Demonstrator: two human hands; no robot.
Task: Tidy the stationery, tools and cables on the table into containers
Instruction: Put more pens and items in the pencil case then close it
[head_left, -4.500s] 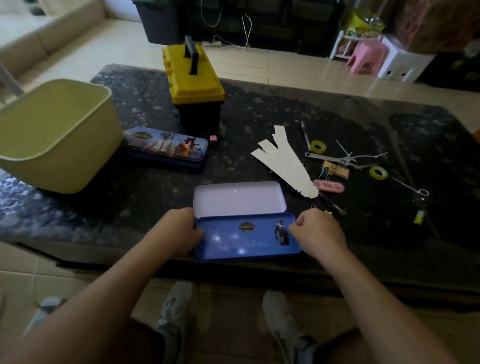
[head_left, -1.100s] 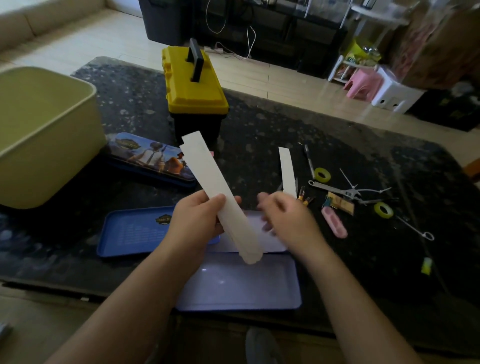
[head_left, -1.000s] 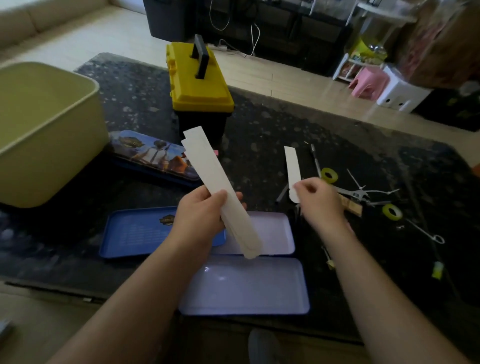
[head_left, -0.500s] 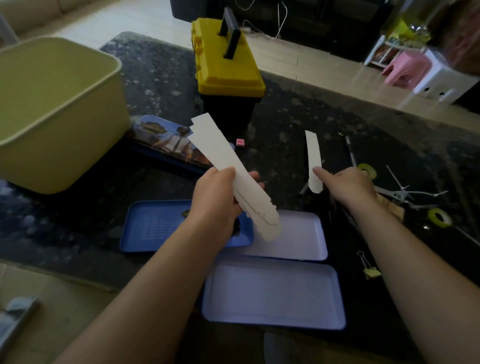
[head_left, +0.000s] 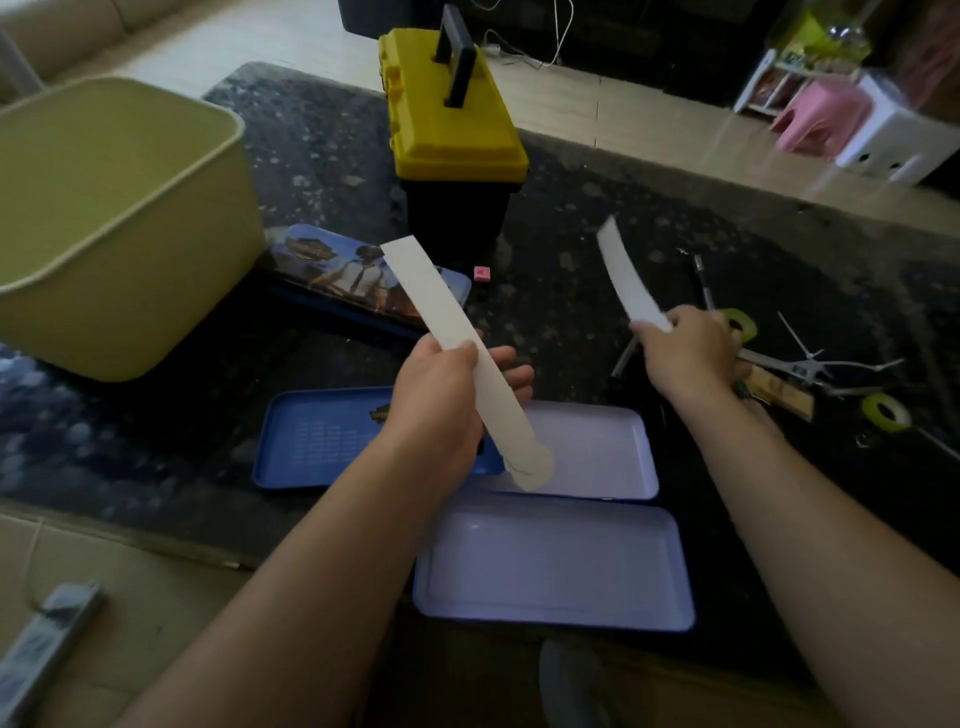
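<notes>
My left hand (head_left: 447, 400) grips a stack of white paper strips (head_left: 431, 296), held slantwise above the table. One more white strip (head_left: 626, 278) is pinched in my right hand (head_left: 685, 348), lifted off the table to the right. Below my hands lies an open pencil tin (head_left: 556, 561) with a pale inside, its hinged half (head_left: 597, 452) behind it. A blue inner tray (head_left: 317, 436) rests to the left of the tin.
A big green tub (head_left: 114, 218) stands at the left. Behind it are a closed printed pencil tin (head_left: 343, 270) and a yellow-lidded toolbox (head_left: 452, 124). A tiny pink eraser (head_left: 481, 274), tape rolls (head_left: 885, 413), a compass (head_left: 810, 364) and pens lie at the right.
The blue tin was opened and its tray set aside. My left hand gathered the paper strips. My right hand has picked the last strip off the table and raised it.
</notes>
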